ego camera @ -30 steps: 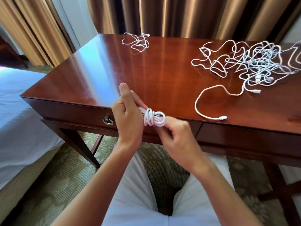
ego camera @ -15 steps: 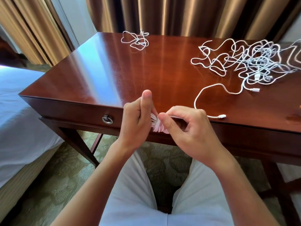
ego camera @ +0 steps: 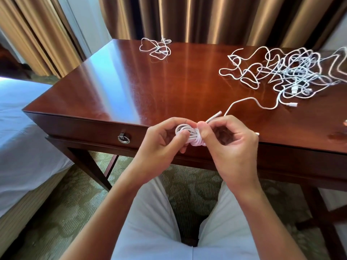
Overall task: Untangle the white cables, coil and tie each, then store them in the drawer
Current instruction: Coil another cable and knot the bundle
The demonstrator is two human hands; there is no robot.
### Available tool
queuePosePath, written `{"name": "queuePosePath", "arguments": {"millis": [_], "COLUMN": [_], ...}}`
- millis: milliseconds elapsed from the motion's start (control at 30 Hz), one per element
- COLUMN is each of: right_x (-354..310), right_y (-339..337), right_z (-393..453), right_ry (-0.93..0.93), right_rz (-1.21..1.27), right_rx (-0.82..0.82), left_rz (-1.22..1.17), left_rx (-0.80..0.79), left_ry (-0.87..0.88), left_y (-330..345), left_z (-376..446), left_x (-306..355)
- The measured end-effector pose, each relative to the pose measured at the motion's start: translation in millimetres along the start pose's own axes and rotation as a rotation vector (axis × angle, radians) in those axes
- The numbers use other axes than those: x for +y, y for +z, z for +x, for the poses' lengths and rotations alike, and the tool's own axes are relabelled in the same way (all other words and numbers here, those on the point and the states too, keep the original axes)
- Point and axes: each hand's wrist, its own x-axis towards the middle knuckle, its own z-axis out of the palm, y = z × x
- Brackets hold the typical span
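My left hand (ego camera: 165, 141) and right hand (ego camera: 228, 139) both pinch a small coiled cable (ego camera: 189, 135) just over the worktop's (ego camera: 131, 87) front edge. The drawer (ego camera: 90, 131) below is closed. A tangled pile (ego camera: 293, 74) lies far right, a smaller bundle (ego camera: 156, 47) at the back.

At the frame's centre we hold a coiled cable (ego camera: 188, 135) between our left hand (ego camera: 163, 145) and right hand (ego camera: 230, 140), just before the desk's (ego camera: 116, 87) near edge. The drawer's ring pull (ego camera: 123, 138) sits left of our hands. A tangle of cables (ego camera: 293, 76) lies on the desk at upper right; a smaller cable (ego camera: 156, 48) lies at its far edge, upper centre. A bed (ego camera: 24, 132) stands at left.
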Motion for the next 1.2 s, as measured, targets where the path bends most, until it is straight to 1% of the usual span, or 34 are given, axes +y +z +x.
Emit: {"name": "queuePosePath", "arguments": {"millis": [67, 167, 267, 400, 567, 633, 733, 800, 867, 900, 967, 1033, 1100, 1200], "right_x": [1, 1, -1, -2, 1, 0, -5, -5, -4, -3, 0, 1, 3, 6], "right_y": [1, 1, 1, -2, -7, -6, -5, -5, -5, -6, -7, -8, -8, -5], "right_z": [-2, -2, -1, 3, 12, 12, 9, 9, 10, 11, 12, 11, 10, 8], "right_ry": [-0.098, -0.129, -0.177, -0.269, -0.345, -0.387, -0.433, -0.374, -0.214, -0.139, -0.028, 0.086, 0.146, 0.154], "right_rz": [-0.102, -0.176, -0.222, -0.255, -0.328, -0.366, -0.392, -0.32, -0.173, -0.107, -0.008, 0.115, 0.216, 0.258], "right_rx": [0.039, 0.046, 0.033, -0.084, -0.24, -0.26, -0.238, -0.217, -0.192, -0.191, -0.23, -0.281, -0.288, -0.293], "left_rz": [-0.002, 0.001, -0.078, -0.133, -0.098, -0.056, -0.021, -0.069, -0.114, -0.093, -0.054, -0.106, -0.136, -0.136], "left_rx": [-0.011, 0.005, 0.042, 0.11, 0.107, 0.096, 0.096, 0.079, 0.017, -0.014, -0.056, -0.082, -0.08, -0.005], "left_ry": [0.003, 0.007, -0.002, 0.007, 0.042, 0.058, 0.082, 0.068, 0.062, 0.067, 0.086, 0.087, 0.083, 0.056], "left_y": [1, 5, 9, 10, 7, 6, 7, 4, 0, -1, 0, 2, 3, 8], "left_z": [1, 2, 3, 5, 4, 5, 7, 7, 8, 8, 8, 10, 14, 19], "left_x": [1, 1, -1, 1, 3, 5, 7, 8, 7, 8, 9, 12, 13, 10]}}
